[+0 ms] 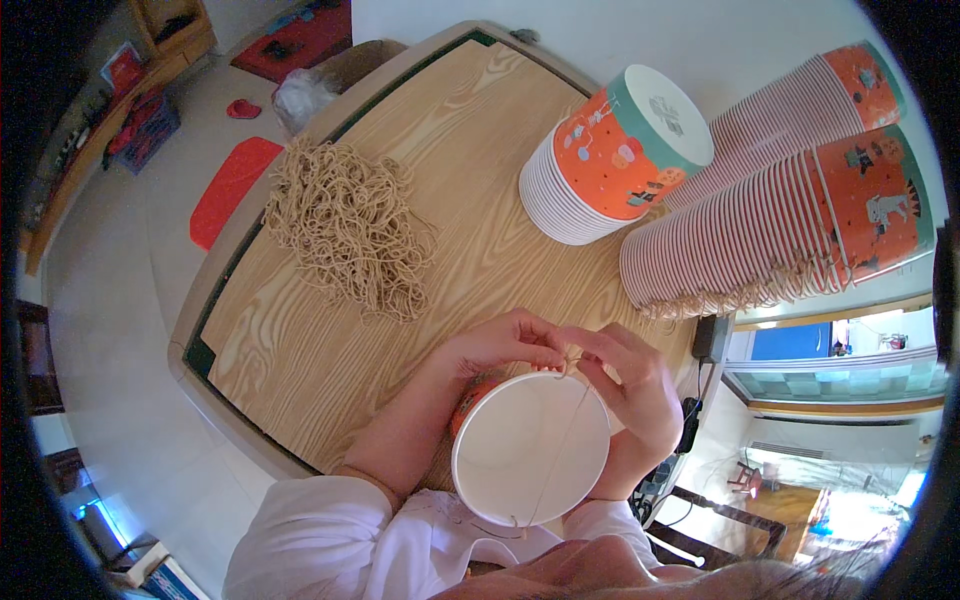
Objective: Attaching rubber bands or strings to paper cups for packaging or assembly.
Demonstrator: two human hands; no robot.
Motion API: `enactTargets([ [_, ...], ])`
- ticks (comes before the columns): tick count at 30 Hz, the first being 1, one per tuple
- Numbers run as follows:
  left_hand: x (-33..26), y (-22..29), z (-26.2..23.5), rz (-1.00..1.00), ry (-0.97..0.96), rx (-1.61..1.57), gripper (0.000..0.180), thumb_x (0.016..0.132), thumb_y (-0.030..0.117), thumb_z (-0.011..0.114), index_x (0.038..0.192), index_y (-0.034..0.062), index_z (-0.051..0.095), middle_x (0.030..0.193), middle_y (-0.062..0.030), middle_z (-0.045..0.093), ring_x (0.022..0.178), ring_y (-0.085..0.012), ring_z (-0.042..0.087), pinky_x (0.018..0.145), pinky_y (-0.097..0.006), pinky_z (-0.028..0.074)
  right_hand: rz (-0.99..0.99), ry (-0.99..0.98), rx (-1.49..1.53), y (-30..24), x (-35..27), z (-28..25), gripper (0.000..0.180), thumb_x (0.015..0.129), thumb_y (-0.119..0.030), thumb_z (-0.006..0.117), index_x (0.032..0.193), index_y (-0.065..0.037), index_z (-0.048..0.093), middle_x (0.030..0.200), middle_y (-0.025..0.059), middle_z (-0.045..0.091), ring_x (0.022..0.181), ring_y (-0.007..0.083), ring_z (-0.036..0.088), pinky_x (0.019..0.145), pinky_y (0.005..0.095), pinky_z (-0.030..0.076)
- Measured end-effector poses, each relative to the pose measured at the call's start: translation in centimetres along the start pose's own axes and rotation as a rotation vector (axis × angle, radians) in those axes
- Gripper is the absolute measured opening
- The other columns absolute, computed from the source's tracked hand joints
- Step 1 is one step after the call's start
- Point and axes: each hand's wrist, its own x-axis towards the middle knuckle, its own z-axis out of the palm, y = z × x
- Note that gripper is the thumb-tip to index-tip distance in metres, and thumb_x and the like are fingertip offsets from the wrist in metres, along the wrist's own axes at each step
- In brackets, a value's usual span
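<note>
A white-lined paper bucket with an orange outside tilts against my body, its open mouth facing up toward me. A thin tan string crosses the mouth, from the near rim to the far rim. At the far rim my left hand is closed, its fingertips pinching the string close to the bucket's edge. My right hand meets it there from the right, thumb and fingers pinched on the same string end. The fingertips partly hide the hole and any knot. Left of the hands lies a loose heap of tan strings.
Upside-down nested paper buckets stand beyond my hands on the wood-grain table. Longer stacks lean at the right, one with string ends along its side. A black power adapter sits by the right edge. A red stool is at the left.
</note>
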Motion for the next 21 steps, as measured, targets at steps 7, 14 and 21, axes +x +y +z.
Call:
enactTargets([
  [7, -0.1, 0.1, 0.3, -0.009, 0.027, -0.051, 0.013, 0.085, 0.014, 0.066, 0.089, 0.0024, 0.069, 0.081, -0.0013, 0.066, 0.076, -0.0076, 0.059, 0.071, -0.023, 0.046, -0.008, -0.007, -0.074, 0.5, 0.1, 0.9, 0.021, 0.077, 0.001, 0.065, 0.097, -0.005, 0.066, 0.078, 0.0102, 0.059, 0.07, 0.0239, 0.062, 0.061, 0.0328, 0.049],
  [14, 0.2, -0.1, 0.2, 0.045, -0.013, -0.031, 0.012, 0.084, 0.013, 0.067, 0.08, 0.0011, 0.067, 0.075, -0.0012, 0.062, 0.073, -0.0081, 0.056, 0.069, -0.023, 0.045, 0.063, 0.004, -0.006, 1.1, -0.4, 0.8, 0.012, 0.076, 0.003, 0.065, 0.087, -0.001, 0.062, 0.078, 0.01, 0.059, 0.069, 0.0218, 0.061, 0.061, 0.0314, 0.049],
  [21, 0.1, -0.3, -0.6, 0.135, -0.05, 0.039, 0.012, 0.082, 0.009, 0.067, 0.076, -0.0009, 0.065, 0.077, -0.0038, 0.062, 0.076, -0.0101, 0.057, 0.07, -0.025, 0.045, 0.109, 0.027, -0.012, 0.9, -0.3, 0.4, 0.012, 0.076, 0.004, 0.066, 0.086, -0.001, 0.061, 0.077, 0.0098, 0.059, 0.069, 0.0205, 0.061, 0.061, 0.03, 0.049],
])
